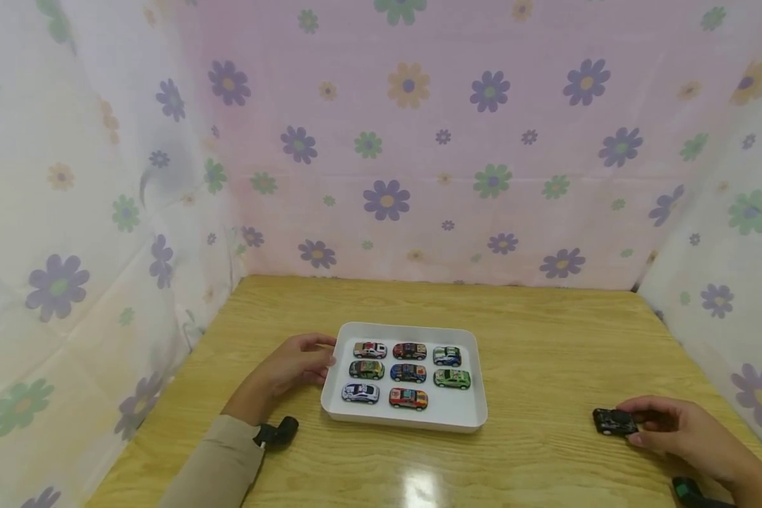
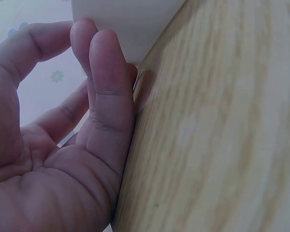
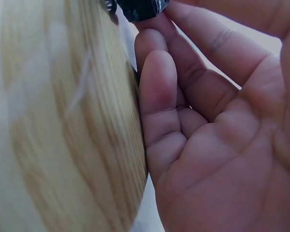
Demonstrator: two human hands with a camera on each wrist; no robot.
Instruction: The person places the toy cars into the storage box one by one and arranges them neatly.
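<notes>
A black toy car [image 1: 614, 422] is pinched between the thumb and fingers of my right hand [image 1: 688, 434], low over the table at the right. Part of this dark car [image 3: 139, 8] shows at the top of the right wrist view, with the lower fingers loosely bent near the tabletop. My left hand [image 1: 295, 363] lies beside a white tray [image 1: 457, 416], its loosely bent fingers touching the left side. In the left wrist view the fingertips are against the tray's wall [image 2: 130, 29]. Several colourful toy cars [image 1: 408, 372] stand in rows inside the tray.
The wooden table [image 1: 533, 339] carries the tray near its middle. Flower-patterned cloth [image 1: 387, 141] closes off the back and both sides. Dark wrist devices [image 1: 278, 432] sit at both wrists.
</notes>
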